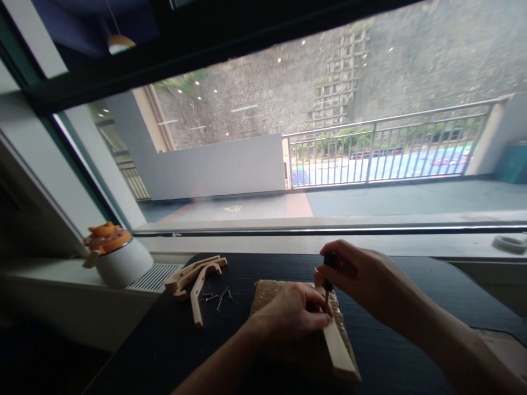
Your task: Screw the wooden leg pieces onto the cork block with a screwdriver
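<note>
My right hand (362,277) is closed around the dark handle of a screwdriver (328,274), whose shaft points down onto a pale wooden strip (340,351). My left hand (294,312) is closed in a pinch right at the screwdriver's tip, pressing on the strip; what it pinches is hidden. The strip lies across a rough tan board (267,291) on the dark table (164,340).
Curved wooden pieces (193,274) and several loose screws (220,296) lie to the left on the table. A white pot with an orange lid (117,255) stands on the sill by a vent. A tape roll (510,243) sits on the sill at far right. A window is behind.
</note>
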The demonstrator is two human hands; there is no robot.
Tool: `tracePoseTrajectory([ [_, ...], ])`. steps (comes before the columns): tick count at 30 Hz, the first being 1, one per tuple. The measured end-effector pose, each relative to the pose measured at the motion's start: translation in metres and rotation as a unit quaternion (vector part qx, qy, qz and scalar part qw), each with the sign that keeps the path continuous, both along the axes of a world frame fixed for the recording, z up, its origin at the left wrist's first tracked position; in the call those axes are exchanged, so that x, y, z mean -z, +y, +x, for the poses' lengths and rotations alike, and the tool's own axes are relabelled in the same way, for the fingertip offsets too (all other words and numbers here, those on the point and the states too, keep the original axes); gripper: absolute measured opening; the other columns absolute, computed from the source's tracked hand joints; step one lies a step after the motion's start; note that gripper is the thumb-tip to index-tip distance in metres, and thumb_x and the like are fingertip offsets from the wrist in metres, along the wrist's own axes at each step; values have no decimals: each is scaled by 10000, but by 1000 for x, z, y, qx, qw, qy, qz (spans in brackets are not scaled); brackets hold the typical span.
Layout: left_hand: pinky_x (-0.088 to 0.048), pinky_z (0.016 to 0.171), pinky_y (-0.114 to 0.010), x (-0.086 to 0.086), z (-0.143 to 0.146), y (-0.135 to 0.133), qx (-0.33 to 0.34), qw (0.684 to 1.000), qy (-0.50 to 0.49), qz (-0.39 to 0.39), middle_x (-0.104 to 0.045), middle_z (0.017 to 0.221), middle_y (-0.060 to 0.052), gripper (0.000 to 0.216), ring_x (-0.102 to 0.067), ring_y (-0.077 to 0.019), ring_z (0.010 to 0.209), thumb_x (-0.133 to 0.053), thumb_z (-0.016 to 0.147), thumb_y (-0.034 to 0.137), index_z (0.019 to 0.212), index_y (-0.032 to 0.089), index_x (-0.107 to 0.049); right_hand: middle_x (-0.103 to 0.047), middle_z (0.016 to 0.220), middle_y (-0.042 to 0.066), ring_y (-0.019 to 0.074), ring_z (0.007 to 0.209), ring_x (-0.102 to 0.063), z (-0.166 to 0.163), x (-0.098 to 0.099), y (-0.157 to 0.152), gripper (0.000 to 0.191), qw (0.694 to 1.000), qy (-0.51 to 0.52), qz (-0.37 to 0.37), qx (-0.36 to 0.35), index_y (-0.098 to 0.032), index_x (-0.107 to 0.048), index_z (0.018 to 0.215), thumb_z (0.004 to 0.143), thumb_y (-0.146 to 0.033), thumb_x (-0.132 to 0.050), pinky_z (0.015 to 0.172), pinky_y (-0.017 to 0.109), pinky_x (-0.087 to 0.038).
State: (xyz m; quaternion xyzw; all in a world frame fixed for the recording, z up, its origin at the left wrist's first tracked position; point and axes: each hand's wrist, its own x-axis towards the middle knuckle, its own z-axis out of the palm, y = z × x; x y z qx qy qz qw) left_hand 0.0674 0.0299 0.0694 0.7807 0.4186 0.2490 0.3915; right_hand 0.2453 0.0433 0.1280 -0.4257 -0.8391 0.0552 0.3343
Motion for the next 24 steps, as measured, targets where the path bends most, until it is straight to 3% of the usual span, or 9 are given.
tracePoseTrajectory([
  [4,-408,690,-182,5,1,2,8,1000,-21,13,-644,824,11,151,-580,-130,788,-581,762,252,810,168,-697,-704,785,0,134,579,-604,-5,2,-3,217,1000,3,12,-24,-247,-604,1059,868,-309,-523,524,231,-428],
  [11,-399,639,-183,1,-1,0,8,1000,-19,1,-627,761,16,145,-567,-123,729,-580,763,255,797,168,-691,-720,859,-14,124,592,-612,-6,8,-2,377,998,-14,-8,-57,-323,-518,1254,885,-251,-492,539,221,-422],
  [19,-413,653,-196,5,-1,2,4,1000,-1,1,-656,830,8,183,-589,-143,771,-570,771,285,836,183,-707,-643,626,-44,140,520,-574,-5,7,2,179,999,-33,-12,14,-247,-572,950,825,-375,-576,461,230,-370],
  [21,-408,649,-194,6,-1,3,1,1000,-1,5,-647,803,13,176,-582,-137,755,-574,768,287,827,185,-704,-673,710,-26,145,569,-602,-6,7,1,176,1000,-27,-4,1,-246,-579,972,831,-349,-563,493,238,-401],
  [24,-399,640,-187,6,-1,2,-1,1000,-5,10,-625,745,23,153,-569,-125,725,-577,766,282,793,188,-694,-706,918,-3,153,700,-650,-7,8,-1,310,999,2,6,-37,-282,-549,1154,844,-274,-540,585,249,-454],
])
